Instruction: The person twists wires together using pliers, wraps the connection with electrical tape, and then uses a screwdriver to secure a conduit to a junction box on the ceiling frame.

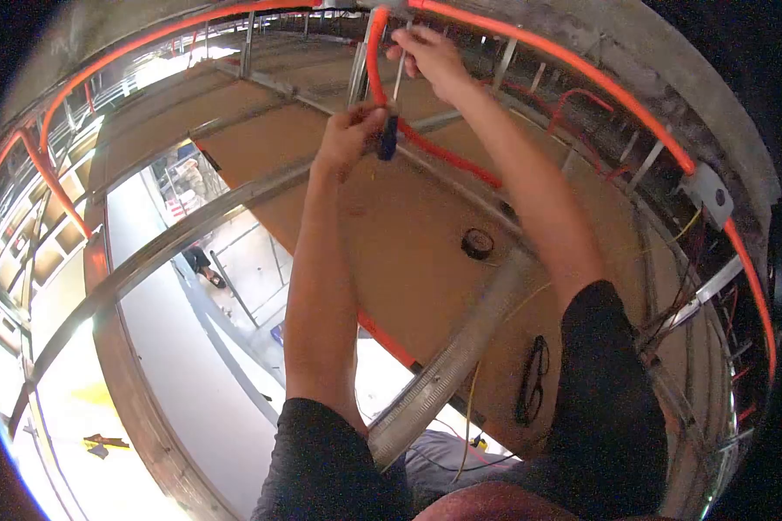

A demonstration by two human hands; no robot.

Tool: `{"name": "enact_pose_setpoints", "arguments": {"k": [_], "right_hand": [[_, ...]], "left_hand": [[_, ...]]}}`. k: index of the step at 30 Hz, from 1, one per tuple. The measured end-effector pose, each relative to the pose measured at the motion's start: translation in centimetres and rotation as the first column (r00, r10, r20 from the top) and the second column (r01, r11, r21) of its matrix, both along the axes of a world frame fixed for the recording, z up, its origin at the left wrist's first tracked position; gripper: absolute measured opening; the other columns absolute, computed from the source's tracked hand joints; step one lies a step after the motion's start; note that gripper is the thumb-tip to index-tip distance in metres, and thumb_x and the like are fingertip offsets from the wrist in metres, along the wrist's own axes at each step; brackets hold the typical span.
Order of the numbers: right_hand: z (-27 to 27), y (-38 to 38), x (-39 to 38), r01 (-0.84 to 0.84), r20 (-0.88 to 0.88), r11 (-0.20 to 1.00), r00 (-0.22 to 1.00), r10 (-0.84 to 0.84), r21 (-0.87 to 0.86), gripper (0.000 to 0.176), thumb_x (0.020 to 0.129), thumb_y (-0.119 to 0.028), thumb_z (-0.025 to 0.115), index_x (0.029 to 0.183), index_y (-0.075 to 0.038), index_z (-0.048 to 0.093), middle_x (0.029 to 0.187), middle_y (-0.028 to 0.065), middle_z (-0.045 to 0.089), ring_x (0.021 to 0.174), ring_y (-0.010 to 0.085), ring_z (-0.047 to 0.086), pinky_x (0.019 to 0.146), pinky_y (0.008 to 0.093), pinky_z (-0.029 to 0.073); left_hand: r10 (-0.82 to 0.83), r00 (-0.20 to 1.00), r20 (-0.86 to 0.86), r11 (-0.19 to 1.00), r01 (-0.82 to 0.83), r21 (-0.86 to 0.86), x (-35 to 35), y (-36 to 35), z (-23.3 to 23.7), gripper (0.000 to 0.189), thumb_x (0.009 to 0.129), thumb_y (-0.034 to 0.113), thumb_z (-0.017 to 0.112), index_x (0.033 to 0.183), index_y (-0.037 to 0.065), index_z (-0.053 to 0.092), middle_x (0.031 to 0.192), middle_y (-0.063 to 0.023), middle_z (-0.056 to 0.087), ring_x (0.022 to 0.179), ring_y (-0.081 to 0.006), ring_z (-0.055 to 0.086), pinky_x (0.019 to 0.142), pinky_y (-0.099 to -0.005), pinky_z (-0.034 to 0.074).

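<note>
My left hand [353, 139] is closed around the upper part of a screwdriver with a dark blue handle [388, 139], beside an orange conduit [374, 61]. The handle points down and its thin metal shaft [399, 78] points up. Higher up, my right hand [426, 56] has its fingers bent near the shaft's upper end, close under a grey junction box [394, 7] on the ceiling. What those fingers pinch is too small to make out. The conduit hangs from the box and curves down to the right behind my hands.
Metal framing channels [443, 373] cross brown boards [400, 252]. A black tape roll [478, 244] and dark-framed glasses [533, 380] lie on the boards. At the right, another grey box [711, 193] joins orange conduits. Through the opening at left, a person's foot [213, 278] shows far below.
</note>
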State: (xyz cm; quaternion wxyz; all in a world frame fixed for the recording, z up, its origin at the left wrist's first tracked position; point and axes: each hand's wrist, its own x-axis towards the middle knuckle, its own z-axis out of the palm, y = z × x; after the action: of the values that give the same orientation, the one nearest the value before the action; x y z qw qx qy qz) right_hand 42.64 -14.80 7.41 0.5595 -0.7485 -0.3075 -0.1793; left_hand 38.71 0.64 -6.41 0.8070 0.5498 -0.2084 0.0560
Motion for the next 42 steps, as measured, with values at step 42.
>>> {"name": "enact_pose_setpoints", "arguments": {"k": [42], "right_hand": [[2.2,4.4,5.6,0.017,-0.16,0.96,0.987,0.029,0.278,0.025,0.099,-0.027,0.059,0.098,-0.005,0.07,0.071,0.0,0.055,0.059,0.0091,0.046,0.054,0.0259,0.039]], "left_hand": [[0.592,0.719,0.363,0.664,-0.691,0.285,7.2,0.2,-1.0,0.052,0.076,0.032,0.081,0.111,-0.003,0.065,0.091,-0.0216,0.071,0.084,-0.0327,0.07,0.077,-0.0403,0.054]]}}
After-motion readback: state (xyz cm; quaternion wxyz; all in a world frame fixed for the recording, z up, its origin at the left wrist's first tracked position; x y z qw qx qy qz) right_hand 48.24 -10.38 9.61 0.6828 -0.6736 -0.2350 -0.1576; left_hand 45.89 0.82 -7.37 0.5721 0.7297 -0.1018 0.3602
